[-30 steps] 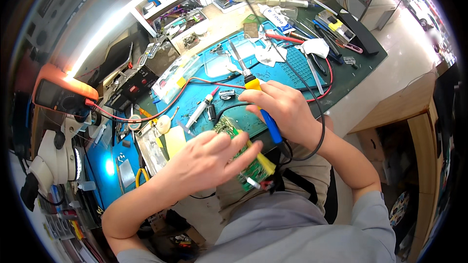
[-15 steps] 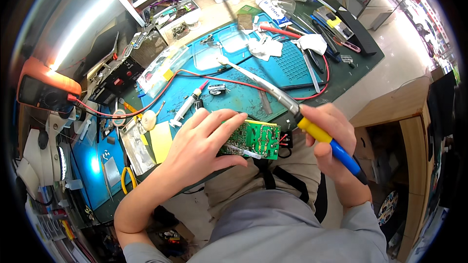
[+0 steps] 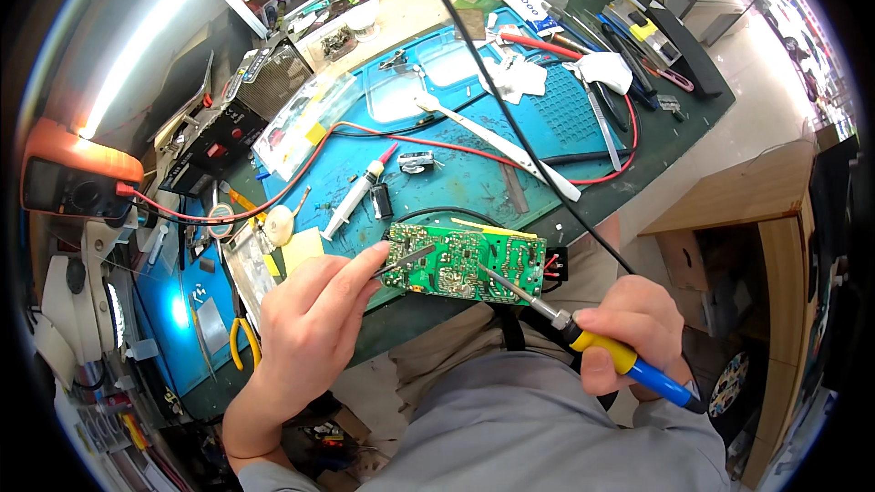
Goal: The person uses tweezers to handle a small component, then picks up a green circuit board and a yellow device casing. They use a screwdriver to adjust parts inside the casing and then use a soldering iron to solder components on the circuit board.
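Note:
A long green circuit board [image 3: 519,266] lies at the bench's front edge, solder side up. My right hand [image 3: 631,333] is closed round the yellow and blue handle of a soldering iron [image 3: 592,346]. The iron's tip reaches the middle of the board; whether it touches, I cannot tell. Over the board's left end, my left hand [image 3: 314,319] pinches a slim grey metal tool [image 3: 408,260], its fingertips next to the board's edge. Red wires [image 3: 551,264] show at the board's right end. Just behind it lie a syringe [image 3: 354,205] and a black capacitor [image 3: 380,201].
The iron's black cable [image 3: 519,109] hangs across the view. Beyond the board, a white brush [image 3: 501,146] and red test lead [image 3: 437,143] rest on the blue mat [image 3: 456,180]. An orange multimeter [image 3: 77,173] stands left; yellow-handled pliers [image 3: 244,342] lie nearer. Tools crowd the back right.
My right hand has come down, bringing the soldering iron's tip from above the brush to the board. My left hand has drawn back leftward, uncovering the board, and now pinches the slim metal tool.

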A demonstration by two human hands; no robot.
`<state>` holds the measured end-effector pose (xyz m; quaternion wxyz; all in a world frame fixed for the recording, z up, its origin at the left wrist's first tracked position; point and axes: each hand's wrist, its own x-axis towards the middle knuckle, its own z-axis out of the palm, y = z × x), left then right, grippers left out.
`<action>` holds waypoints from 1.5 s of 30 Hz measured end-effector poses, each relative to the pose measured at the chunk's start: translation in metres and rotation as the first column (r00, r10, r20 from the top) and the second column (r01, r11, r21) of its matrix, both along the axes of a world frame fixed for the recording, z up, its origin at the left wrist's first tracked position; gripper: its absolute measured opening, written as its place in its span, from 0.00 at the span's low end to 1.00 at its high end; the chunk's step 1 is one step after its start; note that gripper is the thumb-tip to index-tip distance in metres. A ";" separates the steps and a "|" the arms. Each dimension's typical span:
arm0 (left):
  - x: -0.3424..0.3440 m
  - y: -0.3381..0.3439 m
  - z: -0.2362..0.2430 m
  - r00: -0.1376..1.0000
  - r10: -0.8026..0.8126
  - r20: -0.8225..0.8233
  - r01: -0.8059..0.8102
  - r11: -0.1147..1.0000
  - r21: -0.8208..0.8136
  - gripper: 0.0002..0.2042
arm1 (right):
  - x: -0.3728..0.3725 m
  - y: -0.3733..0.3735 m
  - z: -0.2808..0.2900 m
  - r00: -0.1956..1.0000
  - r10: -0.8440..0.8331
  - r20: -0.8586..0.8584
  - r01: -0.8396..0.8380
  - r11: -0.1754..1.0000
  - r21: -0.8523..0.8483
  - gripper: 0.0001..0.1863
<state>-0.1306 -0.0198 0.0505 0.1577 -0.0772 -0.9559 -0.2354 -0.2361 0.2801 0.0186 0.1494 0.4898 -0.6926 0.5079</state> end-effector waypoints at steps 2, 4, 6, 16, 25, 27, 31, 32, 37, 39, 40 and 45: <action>-0.001 -0.002 -0.007 0.999 0.003 -0.048 -0.004 1.000 -0.005 0.15 | 0.000 -0.005 -0.004 1.000 -0.001 -0.026 0.000 1.000 -0.030 0.10; -0.002 -0.005 -0.011 0.996 0.003 -0.090 -0.006 0.999 -0.037 0.15 | 0.001 -0.006 -0.006 0.999 -0.035 0.037 0.038 0.997 -0.065 0.10; -0.004 -0.006 -0.015 0.992 0.003 -0.123 -0.011 0.998 -0.062 0.16 | 0.001 -0.007 -0.007 0.993 -0.063 0.096 0.070 0.995 -0.075 0.10; 0.000 -0.004 -0.027 0.988 0.046 -0.149 -0.065 0.990 -0.126 0.21 | -0.007 -0.024 -0.011 0.989 -0.007 -0.150 0.013 0.999 0.044 0.12; 0.004 0.001 -0.018 0.998 0.063 0.021 -0.064 0.994 0.093 0.18 | -0.002 -0.047 -0.019 0.967 -0.052 -0.248 0.050 0.999 -0.012 0.09; 0.006 0.002 -0.013 0.990 0.062 0.130 -0.091 0.969 0.230 0.17 | -0.002 -0.049 -0.020 0.968 -0.053 -0.244 0.054 0.999 -0.005 0.09; 0.010 0.001 -0.007 0.937 0.037 0.347 -0.211 0.852 0.480 0.17 | -0.003 -0.051 -0.021 0.966 -0.059 -0.252 0.062 0.998 0.003 0.09; 0.010 0.001 -0.007 0.922 0.024 0.387 -0.242 0.816 0.525 0.17 | -0.003 -0.051 -0.021 0.964 -0.061 -0.258 0.064 0.998 0.006 0.08; 0.010 0.003 -0.002 0.890 0.093 0.446 -0.338 0.790 0.511 0.16 | -0.001 -0.052 -0.021 0.963 -0.061 -0.264 0.065 0.998 0.007 0.08; 0.009 0.001 -0.002 0.900 0.097 0.425 -0.310 0.828 0.467 0.16 | 0.001 -0.052 -0.022 0.962 -0.063 -0.265 0.067 0.998 0.009 0.08; 0.010 -0.001 -0.004 0.911 0.092 0.401 -0.277 0.859 0.431 0.16 | 0.001 -0.052 -0.022 0.963 -0.064 -0.263 0.068 0.998 0.007 0.09; 0.008 -0.002 -0.010 0.939 0.081 0.333 -0.221 0.888 0.404 0.16 | 0.004 -0.053 -0.022 0.961 -0.072 -0.267 0.079 0.997 0.016 0.09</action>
